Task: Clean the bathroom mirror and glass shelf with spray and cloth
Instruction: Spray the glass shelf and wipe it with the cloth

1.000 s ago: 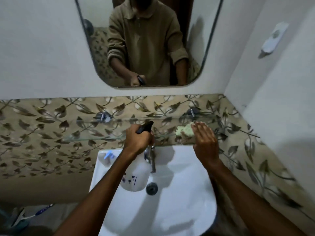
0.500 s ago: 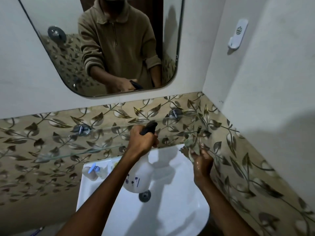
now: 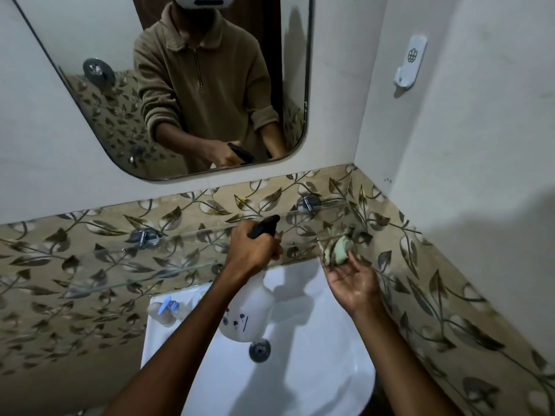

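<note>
My left hand (image 3: pixel 255 250) grips the neck of a white spray bottle (image 3: pixel 249 313) with a black trigger head, held over the sink just in front of the glass shelf (image 3: pixel 120 262). My right hand (image 3: pixel 354 280) is palm-up beneath the shelf's right end, fingers pressing a pale green cloth (image 3: pixel 341 250) against the underside of the glass. The rounded mirror (image 3: pixel 90 94) hangs on the wall above and reflects a person in a brown pullover.
A white basin (image 3: pixel 315 370) with a metal drain (image 3: pixel 259 350) sits below my arms. A small bottle with a blue cap (image 3: pixel 166 307) lies on the basin's left rim. Leaf-patterned tiles run behind the shelf. A white holder (image 3: pixel 410 63) is fixed to the right wall.
My right hand has dropped from on top of the shelf to under its right end, turning palm-up with the cloth. The view has tilted up and shifted, showing more mirror.
</note>
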